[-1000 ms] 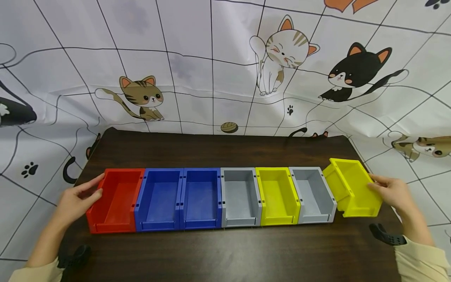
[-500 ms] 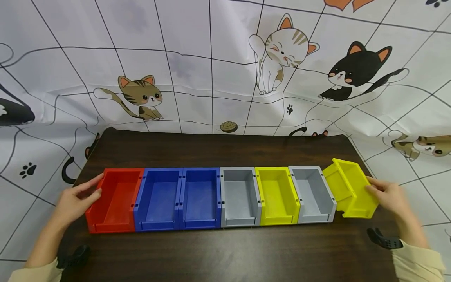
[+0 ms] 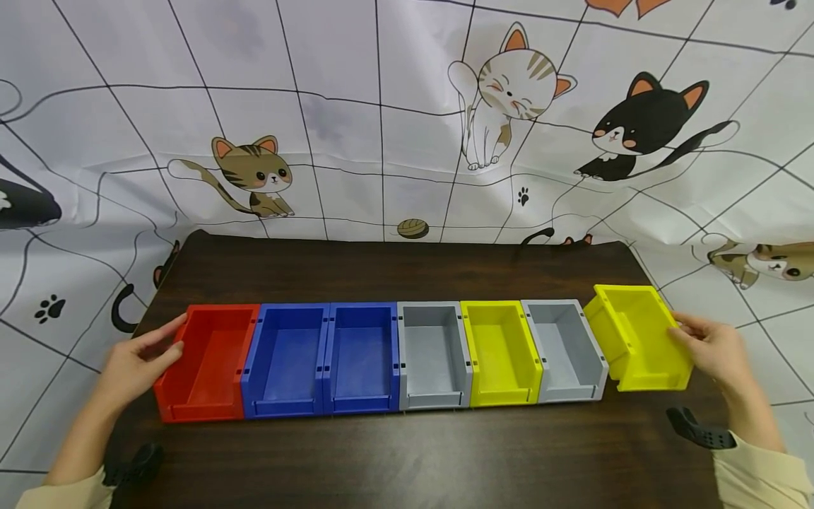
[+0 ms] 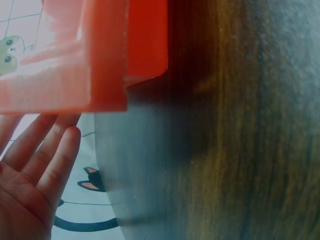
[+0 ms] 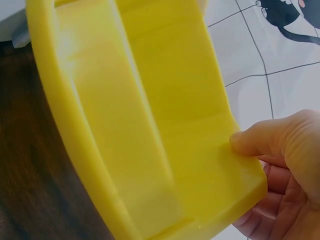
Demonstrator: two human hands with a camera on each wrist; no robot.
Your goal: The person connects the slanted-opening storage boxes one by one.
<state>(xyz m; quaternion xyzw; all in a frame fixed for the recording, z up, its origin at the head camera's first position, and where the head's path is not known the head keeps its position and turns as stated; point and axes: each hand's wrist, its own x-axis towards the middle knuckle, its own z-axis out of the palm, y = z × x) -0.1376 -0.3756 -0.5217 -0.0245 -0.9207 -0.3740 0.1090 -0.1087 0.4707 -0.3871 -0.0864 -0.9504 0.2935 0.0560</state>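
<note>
A yellow storage bin (image 3: 655,339) at the right end of the row is tilted and turned slightly away from its neighbour. My right hand (image 3: 715,350) pinches its right wall, thumb on the inner side and fingers outside, as the right wrist view shows. At the left end stands a red storage bin (image 3: 213,360). My left hand (image 3: 136,367) rests against its left side with fingers straight, and in the left wrist view the fingers (image 4: 57,165) reach up to the red wall. The left thumb lies near the rim in the head view.
Between the end bins stand two blue bins (image 3: 289,360), a grey bin (image 3: 434,353), another yellow bin (image 3: 502,353) and a second grey bin (image 3: 562,350), side by side. They sit on a dark wooden table (image 3: 407,459). A cat-print curtain (image 3: 350,127) hangs behind.
My right hand has rocked the yellow bin: it tipped leftward half a second ago and has swung back right. The left hand and the other bins have barely moved.
</note>
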